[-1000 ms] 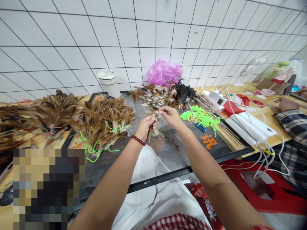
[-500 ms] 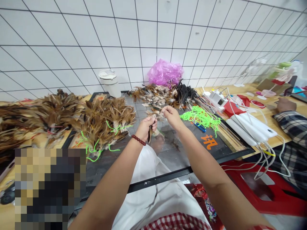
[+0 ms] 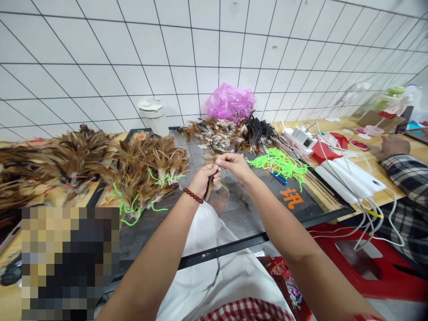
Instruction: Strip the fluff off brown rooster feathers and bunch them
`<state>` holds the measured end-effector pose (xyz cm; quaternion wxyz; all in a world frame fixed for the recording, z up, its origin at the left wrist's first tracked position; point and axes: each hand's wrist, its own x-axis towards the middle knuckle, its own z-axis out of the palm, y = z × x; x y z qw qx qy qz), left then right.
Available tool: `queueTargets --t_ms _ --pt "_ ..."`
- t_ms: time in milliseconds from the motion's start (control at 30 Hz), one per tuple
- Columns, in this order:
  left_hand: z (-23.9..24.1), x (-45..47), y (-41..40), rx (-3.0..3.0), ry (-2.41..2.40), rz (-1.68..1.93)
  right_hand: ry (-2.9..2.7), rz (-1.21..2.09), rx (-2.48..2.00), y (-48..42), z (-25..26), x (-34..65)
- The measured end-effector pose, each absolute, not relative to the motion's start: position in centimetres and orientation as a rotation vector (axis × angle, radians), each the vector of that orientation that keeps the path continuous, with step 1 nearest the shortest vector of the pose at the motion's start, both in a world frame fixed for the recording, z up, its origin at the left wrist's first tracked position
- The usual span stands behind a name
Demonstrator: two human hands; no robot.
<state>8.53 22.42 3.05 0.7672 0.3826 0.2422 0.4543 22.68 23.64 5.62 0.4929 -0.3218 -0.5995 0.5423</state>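
Note:
My left hand [image 3: 201, 179], with a dark red bead bracelet at the wrist, is closed on brown and dark feathers [image 3: 209, 187] that hang below its fingers. Thumb and fingers of my right hand [image 3: 236, 166] are pinched together, touching the left fingertips. What lies in that pinch is hidden. Just beyond both hands is a pile of loose brown and pale feathers [image 3: 220, 133], with black feathers [image 3: 261, 133] at its right end. Bright green strings [image 3: 279, 162] lie heaped to the right of my right hand. Blue-handled snips [image 3: 279, 178] rest against them.
Tied feather bunches [image 3: 143, 165] cover the left side, more feathers [image 3: 73, 151] beyond them. A white lidded cup [image 3: 154, 117] and pink plastic bag [image 3: 230, 101] stand by the wall. White cables and a power adapter [image 3: 302, 139] lie right, near another person's hand [image 3: 395, 146].
My right hand has moved left and slightly down, from the edge of the loose feather pile to my left fingertips. My left hand stays in place, still holding feathers.

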Motion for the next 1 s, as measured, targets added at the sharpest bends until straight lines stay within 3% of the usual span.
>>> queueTargets --t_ms 300,633,767,1000 --pt "3.4 9.2 22.2 0.956 0.766 1.136 -1.430 1.236 -0.881 24.2 5.4 22.9" --pt "5.1 7.0 23.4 0.384 0.549 1.514 -2.201 0.133 -1.471 23.9 3.3 22.9" --pt "5.0 6.5 23.5 0.237 0.501 1.468 -2.344 0.046 -1.631 23.5 3.8 23.2" --pt "4.2 6.5 23.7 0.241 0.540 1.444 -2.001 -0.040 -1.740 24.3 4.4 24.9"
